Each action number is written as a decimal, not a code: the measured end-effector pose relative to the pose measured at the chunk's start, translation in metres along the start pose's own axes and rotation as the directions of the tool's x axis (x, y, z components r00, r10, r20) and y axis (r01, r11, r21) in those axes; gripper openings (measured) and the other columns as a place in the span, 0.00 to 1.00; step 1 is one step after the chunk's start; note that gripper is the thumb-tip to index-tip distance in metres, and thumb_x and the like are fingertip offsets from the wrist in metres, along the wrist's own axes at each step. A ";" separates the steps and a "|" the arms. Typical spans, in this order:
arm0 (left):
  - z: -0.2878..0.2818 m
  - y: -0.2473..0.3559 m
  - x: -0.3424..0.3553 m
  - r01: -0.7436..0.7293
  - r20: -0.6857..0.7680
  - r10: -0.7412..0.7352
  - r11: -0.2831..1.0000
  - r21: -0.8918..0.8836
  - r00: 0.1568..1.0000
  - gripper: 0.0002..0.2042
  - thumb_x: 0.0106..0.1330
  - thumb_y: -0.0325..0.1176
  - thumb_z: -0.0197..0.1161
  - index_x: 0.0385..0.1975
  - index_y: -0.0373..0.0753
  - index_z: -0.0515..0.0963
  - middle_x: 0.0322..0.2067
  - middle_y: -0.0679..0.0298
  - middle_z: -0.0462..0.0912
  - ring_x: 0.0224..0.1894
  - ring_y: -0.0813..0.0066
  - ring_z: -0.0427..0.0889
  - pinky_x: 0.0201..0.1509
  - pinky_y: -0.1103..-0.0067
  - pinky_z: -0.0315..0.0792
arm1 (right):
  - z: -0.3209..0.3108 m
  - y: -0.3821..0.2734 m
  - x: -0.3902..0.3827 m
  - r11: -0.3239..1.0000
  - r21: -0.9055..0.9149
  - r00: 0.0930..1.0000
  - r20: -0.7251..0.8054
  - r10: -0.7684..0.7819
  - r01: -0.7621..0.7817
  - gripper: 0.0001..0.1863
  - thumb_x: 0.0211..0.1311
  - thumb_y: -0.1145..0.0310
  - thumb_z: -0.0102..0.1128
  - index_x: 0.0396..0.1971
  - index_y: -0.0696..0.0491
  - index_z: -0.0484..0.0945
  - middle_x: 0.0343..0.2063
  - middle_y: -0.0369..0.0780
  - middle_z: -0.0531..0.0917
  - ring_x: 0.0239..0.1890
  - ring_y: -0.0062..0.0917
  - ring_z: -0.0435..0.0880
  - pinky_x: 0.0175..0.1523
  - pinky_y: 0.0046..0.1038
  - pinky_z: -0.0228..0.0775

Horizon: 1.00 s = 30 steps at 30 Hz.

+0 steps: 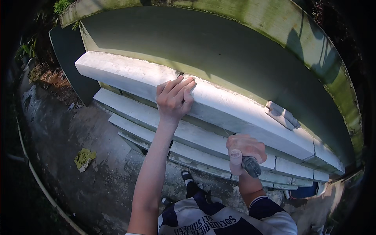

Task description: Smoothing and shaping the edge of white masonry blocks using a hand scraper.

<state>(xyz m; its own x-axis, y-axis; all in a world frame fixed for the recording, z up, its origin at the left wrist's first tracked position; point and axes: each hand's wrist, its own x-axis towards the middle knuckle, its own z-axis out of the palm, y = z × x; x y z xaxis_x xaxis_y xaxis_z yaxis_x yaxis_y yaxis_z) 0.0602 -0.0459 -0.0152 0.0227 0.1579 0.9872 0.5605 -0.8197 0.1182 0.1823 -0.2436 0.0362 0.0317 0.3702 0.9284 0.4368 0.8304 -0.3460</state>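
My left hand lies on the top face of a long white-coated ledge, its fingers stretched toward the green wall behind. Near the fingertips is a small dark spot; whatever lies beneath the palm is hidden. My right hand is closed around the grey handle of a tool, held in front of the ledge with the handle's end toward me. A thin line runs from that fist toward the ledge, too fine to identify. To the right, a grey, lumpy object rests on the ledge against the wall.
Lower white-edged steps run beneath the ledge. A curved, moss-stained wall top arches overhead. On the concrete floor lie a yellow-green crumpled cloth and, along the left, a pale hose or pipe. My sandalled foot stands below.
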 end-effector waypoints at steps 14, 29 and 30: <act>-0.003 0.001 0.000 0.017 0.041 -0.017 1.000 0.010 0.999 0.12 0.68 0.33 0.54 0.38 0.51 0.88 0.43 0.76 0.90 0.50 0.76 0.85 0.56 0.76 0.68 | -0.002 0.027 -0.008 0.994 -0.081 0.986 -0.158 0.060 -0.074 0.21 0.71 0.61 0.61 0.19 0.52 0.67 0.08 0.30 0.67 0.09 0.20 0.66 0.18 0.28 0.70; -0.009 0.001 0.000 0.019 0.071 -0.020 1.000 0.024 0.997 0.13 0.68 0.33 0.54 0.39 0.50 0.88 0.43 0.76 0.90 0.50 0.77 0.85 0.57 0.76 0.68 | 0.000 0.022 -0.010 0.993 0.115 0.996 -0.088 -0.007 0.017 0.17 0.66 0.72 0.61 0.18 0.54 0.67 0.11 0.34 0.70 0.11 0.22 0.67 0.18 0.25 0.65; -0.007 0.002 0.001 0.015 0.067 -0.016 1.000 0.016 0.998 0.13 0.68 0.33 0.54 0.39 0.50 0.88 0.43 0.76 0.90 0.50 0.77 0.85 0.57 0.76 0.68 | 0.004 0.027 -0.006 0.999 -0.030 0.990 -0.135 -0.030 0.026 0.20 0.68 0.68 0.63 0.18 0.54 0.66 0.09 0.32 0.68 0.09 0.21 0.65 0.17 0.25 0.63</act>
<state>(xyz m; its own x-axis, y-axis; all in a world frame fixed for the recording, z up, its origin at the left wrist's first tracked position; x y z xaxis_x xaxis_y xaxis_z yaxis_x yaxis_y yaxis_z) 0.0554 -0.0511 -0.0133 0.0692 0.2073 0.9758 0.5736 -0.8086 0.1311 0.1903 -0.2222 0.0206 0.1399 0.2858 0.9480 0.4642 0.8268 -0.3178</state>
